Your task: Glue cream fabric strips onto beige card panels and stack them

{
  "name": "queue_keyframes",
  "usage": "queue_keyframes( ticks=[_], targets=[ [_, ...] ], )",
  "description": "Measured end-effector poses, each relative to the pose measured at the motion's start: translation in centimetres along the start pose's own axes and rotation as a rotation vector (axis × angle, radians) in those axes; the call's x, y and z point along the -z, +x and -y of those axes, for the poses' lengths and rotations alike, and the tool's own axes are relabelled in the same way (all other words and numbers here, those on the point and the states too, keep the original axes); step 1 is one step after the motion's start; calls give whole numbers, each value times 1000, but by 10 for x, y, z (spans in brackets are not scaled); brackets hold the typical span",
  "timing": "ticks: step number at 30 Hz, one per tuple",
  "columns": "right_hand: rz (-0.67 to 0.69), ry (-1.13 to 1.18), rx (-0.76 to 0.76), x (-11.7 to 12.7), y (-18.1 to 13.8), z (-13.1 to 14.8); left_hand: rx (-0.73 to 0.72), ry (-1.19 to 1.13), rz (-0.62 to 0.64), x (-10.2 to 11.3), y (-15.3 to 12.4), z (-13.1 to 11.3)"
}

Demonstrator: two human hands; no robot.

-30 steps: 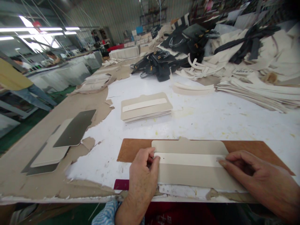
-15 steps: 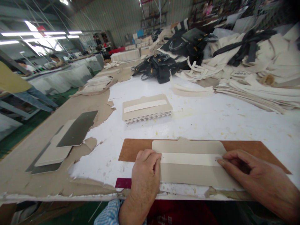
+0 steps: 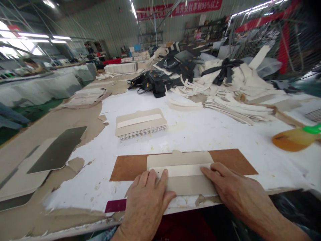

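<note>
A grey card panel (image 3: 187, 159) with a white strip (image 3: 183, 170) across its middle lies on a brown board (image 3: 125, 167) at the table's near edge. My left hand (image 3: 147, 195) lies flat over the panel's left end, fingertips on the strip. From the right, my right hand (image 3: 234, 192) presses its fingers on the strip's other end. Neither hand grips anything.
A stack of similar panels (image 3: 140, 124) with a strip on top sits further back. Dark and grey sheets (image 3: 56, 150) lie at left. Black bags (image 3: 152, 82) and piles of white cut pieces (image 3: 235, 103) fill the back. An orange tool (image 3: 293, 139) lies at right.
The view has swung right and up. My left hand has flattened over the panel's left end, and my right hand has slid left along the strip.
</note>
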State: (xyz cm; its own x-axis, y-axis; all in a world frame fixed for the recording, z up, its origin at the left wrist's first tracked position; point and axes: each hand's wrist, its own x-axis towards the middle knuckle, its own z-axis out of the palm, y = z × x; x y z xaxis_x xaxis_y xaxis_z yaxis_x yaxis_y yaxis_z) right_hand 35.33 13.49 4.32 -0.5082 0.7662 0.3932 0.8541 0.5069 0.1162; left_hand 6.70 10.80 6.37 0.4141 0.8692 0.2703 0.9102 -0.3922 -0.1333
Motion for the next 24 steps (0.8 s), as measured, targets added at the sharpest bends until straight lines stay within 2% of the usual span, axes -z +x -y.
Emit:
queue_keyframes(
  ticks=[6,11,16,19,22,24],
  targets=[
    [41,-19,33,-5,-9,2,-31,75,-84,-11,-2,1],
    [106,36,-26,-9,-13,1,-26,48,-77,-13,-2,3],
    [114,237,-64,-6,-11,-9,28,-27,-106,-11,-5,4],
    [20,397,-121,-4,-12,-22,53,-114,-157,-16,-16,10],
    [-131,342,-174,-9,-19,-25,105,-110,-228,-23,-30,13],
    [-162,293,-161,-15,-24,-19,130,-94,-233,-27,-37,12]
  ],
)
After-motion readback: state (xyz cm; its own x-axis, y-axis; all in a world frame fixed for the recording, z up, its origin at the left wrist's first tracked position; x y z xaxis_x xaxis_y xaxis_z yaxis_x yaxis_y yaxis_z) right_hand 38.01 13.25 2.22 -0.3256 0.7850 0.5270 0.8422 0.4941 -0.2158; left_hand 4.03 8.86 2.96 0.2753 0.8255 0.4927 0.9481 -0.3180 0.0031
